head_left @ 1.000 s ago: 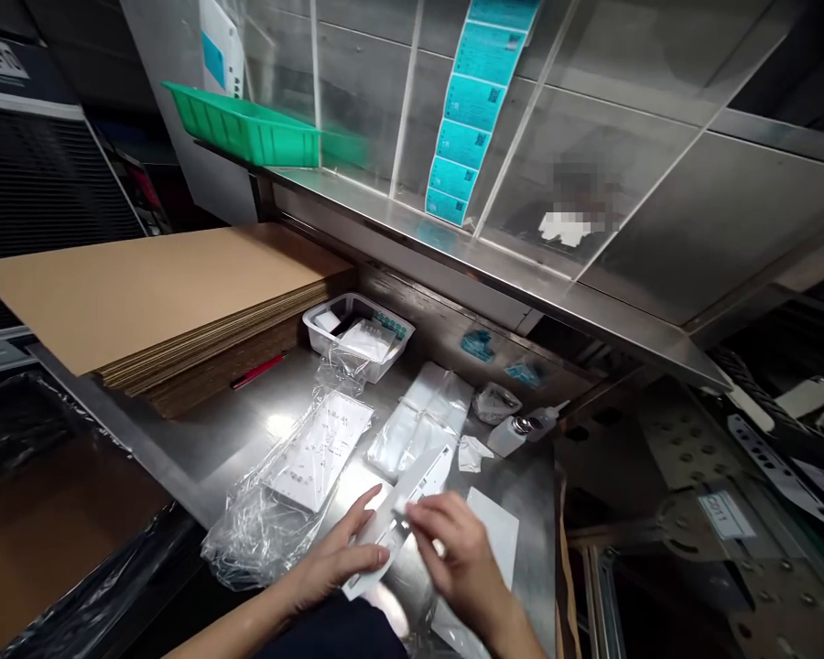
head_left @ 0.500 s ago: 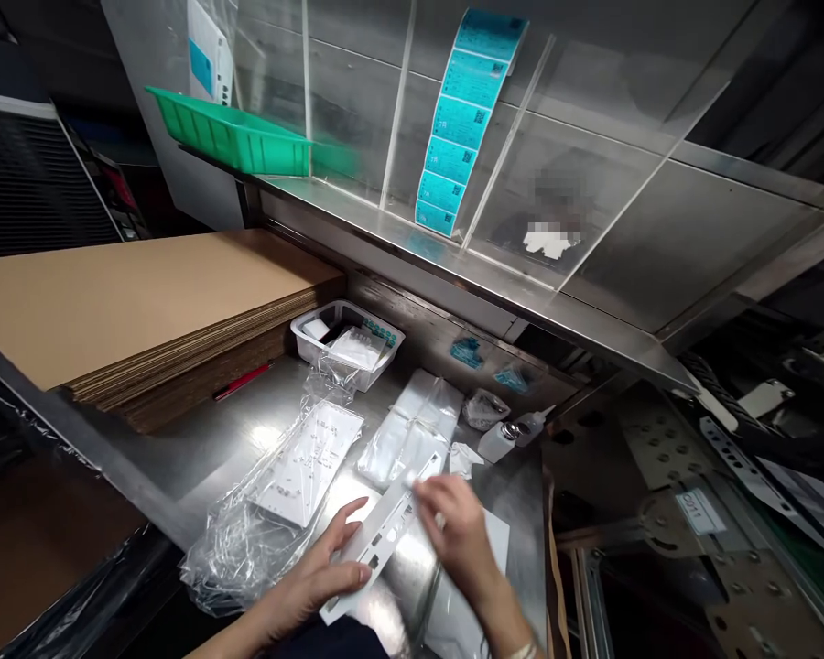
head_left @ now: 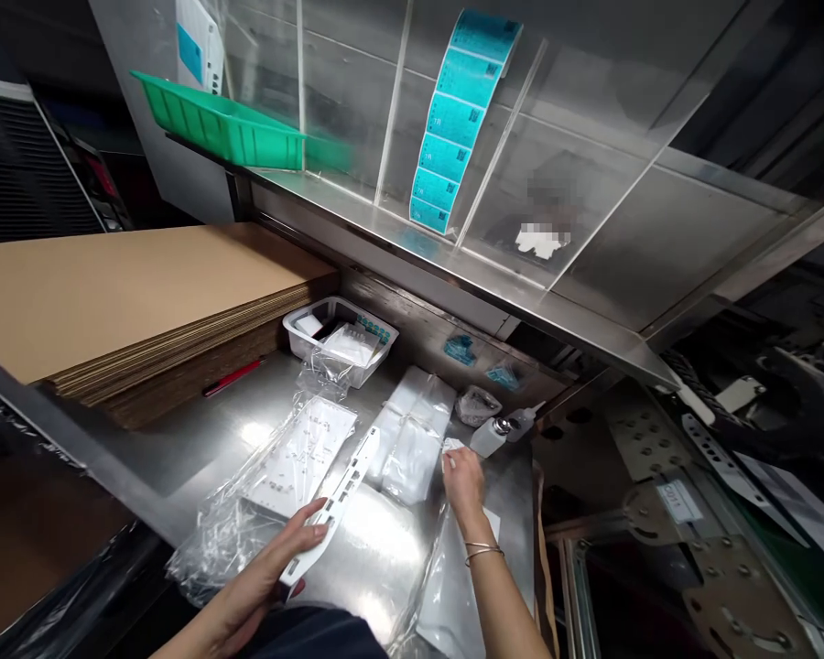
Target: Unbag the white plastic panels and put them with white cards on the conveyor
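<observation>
My left hand is shut around the lower part of a long white perforated strip, which runs up and away over the steel table. My right hand is apart from the strip, its fingertips on a small white paper scrap. I cannot tell whether they grip the scrap. Beside the strip lies a white perforated panel in loose clear plastic film. Just beyond it is a stack of clear plastic bags. A white sheet lies under my right forearm.
A stack of cardboard sheets fills the left, with a red marker at its foot. Nearby are a plastic tray of small items, a white bottle, and a steel shelf holding a green bin.
My right hand has left the white strip and moved right to the paper scrap. My left hand alone now holds the strip, which stands more upright. The view has shifted slightly.
</observation>
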A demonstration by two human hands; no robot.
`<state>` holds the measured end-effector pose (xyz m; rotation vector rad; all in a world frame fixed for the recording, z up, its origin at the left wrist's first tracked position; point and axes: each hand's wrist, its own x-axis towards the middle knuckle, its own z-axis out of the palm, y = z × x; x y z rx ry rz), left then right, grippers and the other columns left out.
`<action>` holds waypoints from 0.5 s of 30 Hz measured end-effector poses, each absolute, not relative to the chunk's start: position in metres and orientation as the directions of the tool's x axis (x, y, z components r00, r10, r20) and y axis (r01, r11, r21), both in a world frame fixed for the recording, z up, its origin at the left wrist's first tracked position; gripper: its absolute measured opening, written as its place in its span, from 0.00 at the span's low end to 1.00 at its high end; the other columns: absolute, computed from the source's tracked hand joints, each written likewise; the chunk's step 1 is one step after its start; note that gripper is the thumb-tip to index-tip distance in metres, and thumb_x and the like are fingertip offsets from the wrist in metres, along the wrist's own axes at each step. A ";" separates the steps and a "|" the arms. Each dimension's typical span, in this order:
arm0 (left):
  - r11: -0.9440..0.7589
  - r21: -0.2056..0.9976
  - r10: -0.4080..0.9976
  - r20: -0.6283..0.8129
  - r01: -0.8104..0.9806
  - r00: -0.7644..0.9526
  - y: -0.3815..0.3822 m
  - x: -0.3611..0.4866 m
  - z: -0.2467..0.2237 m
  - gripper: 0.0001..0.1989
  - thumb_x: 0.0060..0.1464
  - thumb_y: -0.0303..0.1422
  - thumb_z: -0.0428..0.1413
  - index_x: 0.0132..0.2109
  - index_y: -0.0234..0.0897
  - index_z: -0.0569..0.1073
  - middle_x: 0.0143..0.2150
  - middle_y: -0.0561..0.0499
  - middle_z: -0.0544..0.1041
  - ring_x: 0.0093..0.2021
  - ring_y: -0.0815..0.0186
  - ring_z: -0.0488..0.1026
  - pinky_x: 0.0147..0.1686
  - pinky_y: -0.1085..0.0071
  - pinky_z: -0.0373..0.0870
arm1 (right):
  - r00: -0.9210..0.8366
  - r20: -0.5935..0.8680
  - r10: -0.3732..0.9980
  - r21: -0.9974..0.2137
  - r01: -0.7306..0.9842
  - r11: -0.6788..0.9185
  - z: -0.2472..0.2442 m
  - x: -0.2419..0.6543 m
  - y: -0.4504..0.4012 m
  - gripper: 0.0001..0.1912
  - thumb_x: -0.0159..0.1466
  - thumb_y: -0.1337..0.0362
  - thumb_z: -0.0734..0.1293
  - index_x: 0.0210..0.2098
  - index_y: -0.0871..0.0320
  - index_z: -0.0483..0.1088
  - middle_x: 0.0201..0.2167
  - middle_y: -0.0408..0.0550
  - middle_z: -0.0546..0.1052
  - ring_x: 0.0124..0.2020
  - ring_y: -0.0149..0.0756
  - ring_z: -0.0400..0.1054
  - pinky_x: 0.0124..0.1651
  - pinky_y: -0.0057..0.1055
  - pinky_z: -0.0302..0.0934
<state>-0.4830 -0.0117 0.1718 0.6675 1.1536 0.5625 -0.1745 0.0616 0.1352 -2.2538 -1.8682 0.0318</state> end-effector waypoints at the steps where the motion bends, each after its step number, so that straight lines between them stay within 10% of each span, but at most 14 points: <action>1: 0.689 0.721 0.701 -0.639 -0.073 0.317 -0.012 -0.482 0.175 0.34 0.48 0.53 0.50 0.61 0.54 0.54 0.63 0.52 0.57 0.62 0.55 0.54 0.49 0.63 0.62 | 0.109 0.078 0.991 -0.200 0.975 -0.092 0.130 -0.191 0.062 0.11 0.63 0.65 0.59 0.35 0.58 0.73 0.39 0.54 0.73 0.44 0.42 0.62 0.46 0.34 0.53; 8: 0.733 0.674 0.649 -0.650 -0.094 0.394 -0.012 -0.470 0.191 0.34 0.48 0.52 0.52 0.61 0.52 0.54 0.63 0.52 0.57 0.61 0.58 0.55 0.45 0.68 0.62 | -0.008 -0.093 0.996 -0.385 0.922 -0.028 0.095 -0.242 0.061 0.12 0.56 0.80 0.58 0.29 0.64 0.71 0.37 0.58 0.73 0.44 0.42 0.63 0.46 0.35 0.54; 15: 0.746 0.661 0.632 -0.663 -0.083 0.402 0.002 -0.445 0.173 0.33 0.45 0.53 0.53 0.57 0.47 0.61 0.45 0.48 0.69 0.45 0.60 0.64 0.28 0.75 0.59 | 0.041 -0.308 0.950 -0.705 0.661 -0.257 0.093 -0.199 0.092 0.06 0.57 0.68 0.64 0.23 0.61 0.65 0.17 0.38 0.67 0.20 0.27 0.61 0.26 0.25 0.55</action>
